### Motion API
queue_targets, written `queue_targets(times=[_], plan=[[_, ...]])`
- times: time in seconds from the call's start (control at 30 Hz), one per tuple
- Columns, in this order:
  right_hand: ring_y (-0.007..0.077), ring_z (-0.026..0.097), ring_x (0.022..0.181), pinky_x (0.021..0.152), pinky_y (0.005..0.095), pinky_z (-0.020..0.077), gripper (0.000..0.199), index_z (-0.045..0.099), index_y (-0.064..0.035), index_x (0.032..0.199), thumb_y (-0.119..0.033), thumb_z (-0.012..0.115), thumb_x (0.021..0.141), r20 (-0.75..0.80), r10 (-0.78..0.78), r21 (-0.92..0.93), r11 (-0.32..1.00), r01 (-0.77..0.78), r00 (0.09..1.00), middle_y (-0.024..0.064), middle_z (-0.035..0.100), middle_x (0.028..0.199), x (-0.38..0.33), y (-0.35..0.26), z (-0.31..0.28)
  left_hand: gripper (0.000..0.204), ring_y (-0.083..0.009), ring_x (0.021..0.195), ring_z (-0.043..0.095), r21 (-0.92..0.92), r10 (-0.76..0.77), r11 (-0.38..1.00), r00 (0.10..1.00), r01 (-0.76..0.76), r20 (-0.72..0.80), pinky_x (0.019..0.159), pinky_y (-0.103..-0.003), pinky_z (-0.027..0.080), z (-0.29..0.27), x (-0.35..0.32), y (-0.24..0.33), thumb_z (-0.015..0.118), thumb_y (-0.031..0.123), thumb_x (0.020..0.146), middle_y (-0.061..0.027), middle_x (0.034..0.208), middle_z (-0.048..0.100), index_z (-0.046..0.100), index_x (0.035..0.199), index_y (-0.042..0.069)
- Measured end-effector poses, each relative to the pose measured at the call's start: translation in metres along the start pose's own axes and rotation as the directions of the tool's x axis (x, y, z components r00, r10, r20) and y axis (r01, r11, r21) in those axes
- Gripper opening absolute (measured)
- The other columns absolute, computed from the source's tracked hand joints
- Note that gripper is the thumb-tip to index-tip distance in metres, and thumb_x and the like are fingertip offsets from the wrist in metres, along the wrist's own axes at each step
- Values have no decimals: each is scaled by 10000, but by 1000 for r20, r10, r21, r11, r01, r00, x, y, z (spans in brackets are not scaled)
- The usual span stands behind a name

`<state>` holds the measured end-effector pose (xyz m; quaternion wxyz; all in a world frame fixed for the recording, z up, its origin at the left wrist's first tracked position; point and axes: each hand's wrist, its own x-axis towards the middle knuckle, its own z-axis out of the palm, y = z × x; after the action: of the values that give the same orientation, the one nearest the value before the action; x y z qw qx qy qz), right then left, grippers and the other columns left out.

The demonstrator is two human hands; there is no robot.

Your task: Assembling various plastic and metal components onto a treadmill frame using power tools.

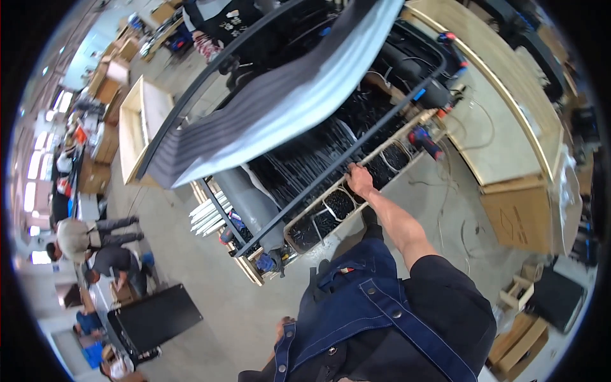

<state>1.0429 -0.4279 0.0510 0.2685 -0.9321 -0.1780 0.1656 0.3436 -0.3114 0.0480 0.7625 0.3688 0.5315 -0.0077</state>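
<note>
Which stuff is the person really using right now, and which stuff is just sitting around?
In use:
right hand gripping the black metal frame
big grey ribbed sheet propped up on the frame

Just lying about:
wooden tray of small black parts
red and black power drill
cardboard box
white tubes
black case on the floor

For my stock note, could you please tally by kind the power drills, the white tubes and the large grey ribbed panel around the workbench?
Power drills, red and blue, at the bench's far end: 2
White tubes, bundled at the bench's left end: 1 bundle; single tubes too blurred to count
Large grey ribbed panel: 1
Total: 4
</note>
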Motion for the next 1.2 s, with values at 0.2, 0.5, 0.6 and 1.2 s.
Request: queue_targets(times=[0.2,0.5,0.6,1.2], plan=[[394,641,1127,957,471,540,420,661,-86,1220,-309,707,866,389,-132,-120,974,192,912,208,653,1250,58,4,24,544,-302,1094,678,874,516,162,794,-459,321,930,-427,536,159,-14,-31,602,341,947,-191,1158,704,566,1365,-4],[161,608,549,465,307,466,240,548,-27,1170,-115,637,966,603,-317,752,531,-390,732,107,663,809,26,54,-71,433,-194,922,692,352,-80,912,934,209,-347,775,-313,543,311,39,100,602,308,979,-102,1080,718,624,1301,20],[134,597,509,418,277,433,178,543,-41,1111,-142,620,987,704,-275,631,666,-398,654,100,702,824,-27,89,-181,401,-205,1001,683,469,34,883,994,18,-103,845,-319,532,370,32,190,594,295,1015,-106,1121,706,603,1314,28],[384,675,895,821,457,498,449,487,-33,1393,-253,549,1007,289,-407,633,760,146,866,217,675,887,-59,-24,-316,536,-323,1091,675,-389,680,668,733,-634,-26,893,-412,586,533,28,540,587,434,1017,-198,1225,666,540,1339,8]])
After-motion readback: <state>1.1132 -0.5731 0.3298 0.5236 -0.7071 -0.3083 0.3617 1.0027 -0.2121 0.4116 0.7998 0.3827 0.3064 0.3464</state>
